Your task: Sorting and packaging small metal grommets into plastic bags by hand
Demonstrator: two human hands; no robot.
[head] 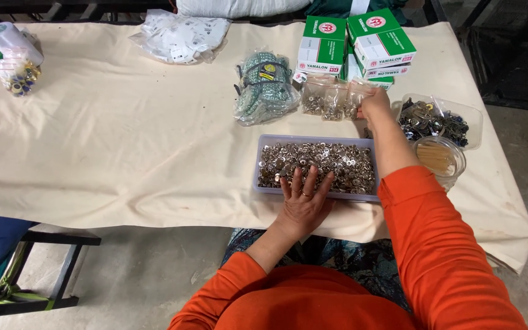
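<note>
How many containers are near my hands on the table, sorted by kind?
Small clear bags of metal bits, at the right hand: 3
Flat tray of silver snaps, under the left hand: 1
Clear tub of dark metal parts: 1
Round clear cup of thin sticks: 1
Total: 6

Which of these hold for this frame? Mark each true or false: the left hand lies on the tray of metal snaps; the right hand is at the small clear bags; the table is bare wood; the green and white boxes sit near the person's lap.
1. The left hand lies on the tray of metal snaps. True.
2. The right hand is at the small clear bags. True.
3. The table is bare wood. False: a cream cloth covers it.
4. The green and white boxes sit near the lap. False: they stand at the far edge.
</note>
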